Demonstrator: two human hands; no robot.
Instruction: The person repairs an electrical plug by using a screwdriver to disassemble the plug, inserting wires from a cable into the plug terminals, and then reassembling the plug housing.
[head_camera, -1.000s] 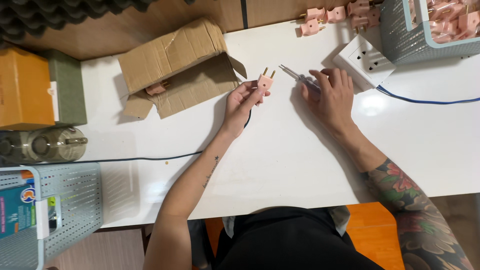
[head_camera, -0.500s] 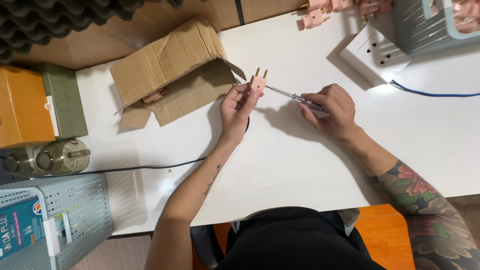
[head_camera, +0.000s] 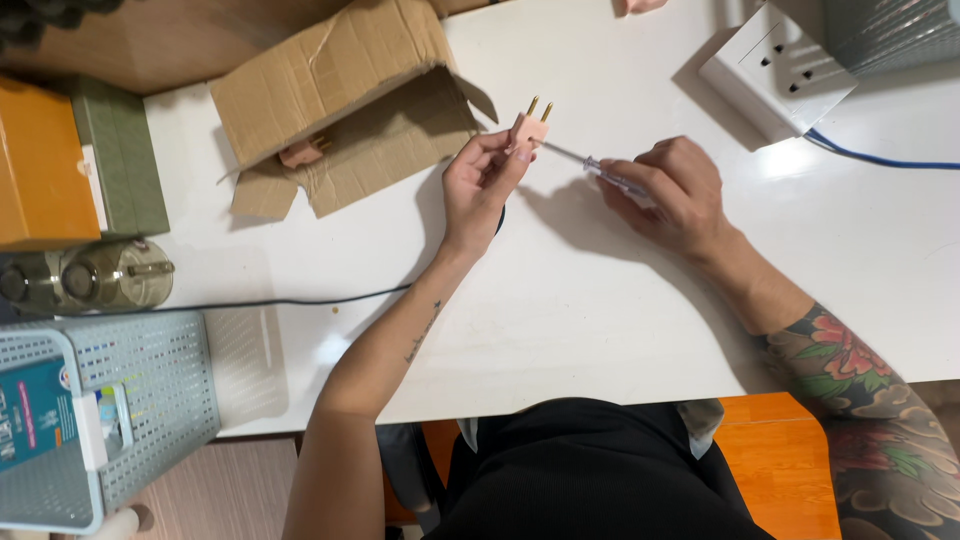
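Head view: left hand (head_camera: 478, 188) pinches a pink plug (head_camera: 527, 130) between fingertips, just above the white table (head_camera: 600, 330), top centre. Right hand (head_camera: 668, 185) is wrapped round a screwdriver (head_camera: 590, 166), fingers closed on the handle. The shaft runs toward 10 o'clock and the tip meets the plug body's lower side.

Plug's two brass pins point to about 1 o'clock, away from the person; its long axis runs 7 to 1. Screwdriver's long axis runs 4 to 10, crossing the plug at an angle. A black cable (head_camera: 300, 300) trails from near the left hand out toward 9 o'clock.

Doing the step well, my judgement: keep the plug pinched firm so it doesn't spin, seat the tip square in the screw head before turning, and press along the shaft. The screw itself is too small to see.

Around: an open cardboard box (head_camera: 350, 100) at 10 o'clock with another pink plug (head_camera: 303, 152) inside, a white socket block (head_camera: 775, 65) at 1 o'clock with a blue wire (head_camera: 880, 160), and a grey basket (head_camera: 150, 400) at 8 o'clock.
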